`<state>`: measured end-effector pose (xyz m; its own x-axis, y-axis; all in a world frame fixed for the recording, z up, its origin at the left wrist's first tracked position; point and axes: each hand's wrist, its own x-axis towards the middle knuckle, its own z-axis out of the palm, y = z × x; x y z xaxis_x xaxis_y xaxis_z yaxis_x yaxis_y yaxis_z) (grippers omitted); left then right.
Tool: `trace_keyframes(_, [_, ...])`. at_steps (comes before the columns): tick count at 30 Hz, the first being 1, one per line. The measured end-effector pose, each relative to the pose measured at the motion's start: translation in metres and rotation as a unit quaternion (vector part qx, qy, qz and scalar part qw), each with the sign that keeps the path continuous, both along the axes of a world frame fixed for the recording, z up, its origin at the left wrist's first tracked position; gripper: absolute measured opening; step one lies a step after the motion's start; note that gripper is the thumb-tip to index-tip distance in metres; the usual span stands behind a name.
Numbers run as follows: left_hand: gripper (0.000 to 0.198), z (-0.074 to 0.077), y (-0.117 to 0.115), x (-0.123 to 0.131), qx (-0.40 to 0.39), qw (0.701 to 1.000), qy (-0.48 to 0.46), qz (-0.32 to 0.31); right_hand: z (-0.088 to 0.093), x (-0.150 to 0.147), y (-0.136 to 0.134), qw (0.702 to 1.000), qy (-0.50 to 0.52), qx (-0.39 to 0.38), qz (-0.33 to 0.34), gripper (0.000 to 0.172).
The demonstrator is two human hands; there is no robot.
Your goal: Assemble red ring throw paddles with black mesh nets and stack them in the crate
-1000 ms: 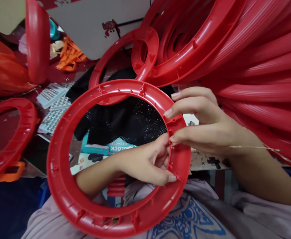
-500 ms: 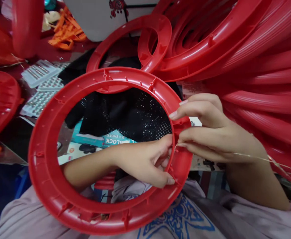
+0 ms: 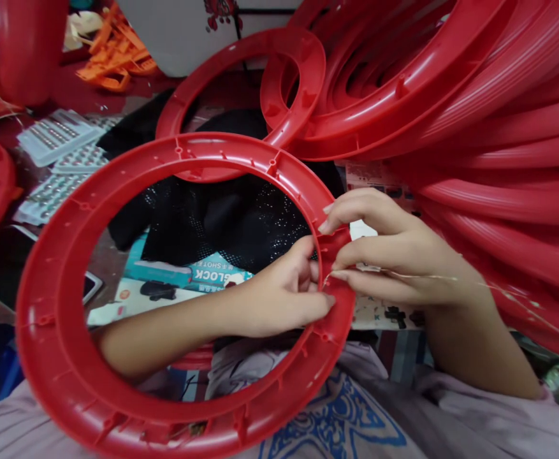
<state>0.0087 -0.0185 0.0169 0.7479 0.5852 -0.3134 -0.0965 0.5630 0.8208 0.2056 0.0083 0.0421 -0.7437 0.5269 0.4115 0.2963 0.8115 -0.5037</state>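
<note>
A red ring (image 3: 59, 357) is propped over the lap. Its right rim is pinched by the left hand (image 3: 279, 299), passed through its opening. A thin pale strand (image 3: 451, 277) is nipped against that rim by the right hand (image 3: 398, 255), beside stacked red rings (image 3: 499, 159).

I'm watching through one head-worn camera — it's facing forward and down, sitting close over the red ring (image 3: 50, 319).

workshop | stacked red plastic rings (image 3: 475, 127) | orange parts (image 3: 111, 54)
</note>
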Motion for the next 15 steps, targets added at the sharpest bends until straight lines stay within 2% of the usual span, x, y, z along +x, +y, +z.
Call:
trace_keyframes(4, [0.05, -0.001, -0.003, -0.001, 0.054, 0.998, 0.029, 0.012, 0.0, 0.001, 0.001, 0.999, -0.041, 0.0, 0.007, 0.012])
trace_keyframes(7, [0.047, 0.002, -0.001, -0.004, 0.087, 0.995, 0.045, -0.026, -0.001, 0.0, -0.001, 0.999, -0.045, 0.006, 0.017, 0.014])
trace_keyframes(11, [0.04, 0.002, 0.001, -0.007, 0.036, 0.994, 0.021, -0.105, -0.003, -0.003, -0.007, 1.0, -0.017, 0.021, -0.014, 0.013])
trace_keyframes(13, [0.039, 0.002, 0.002, -0.007, 0.017, 0.994, -0.007, -0.111, -0.003, -0.001, -0.011, 1.0, -0.017, 0.015, -0.022, 0.02])
trace_keyframes(15, [0.039, 0.004, 0.005, -0.006, -0.002, 0.994, -0.038, -0.103, -0.005, 0.004, -0.015, 0.997, -0.036, 0.006, -0.067, 0.023])
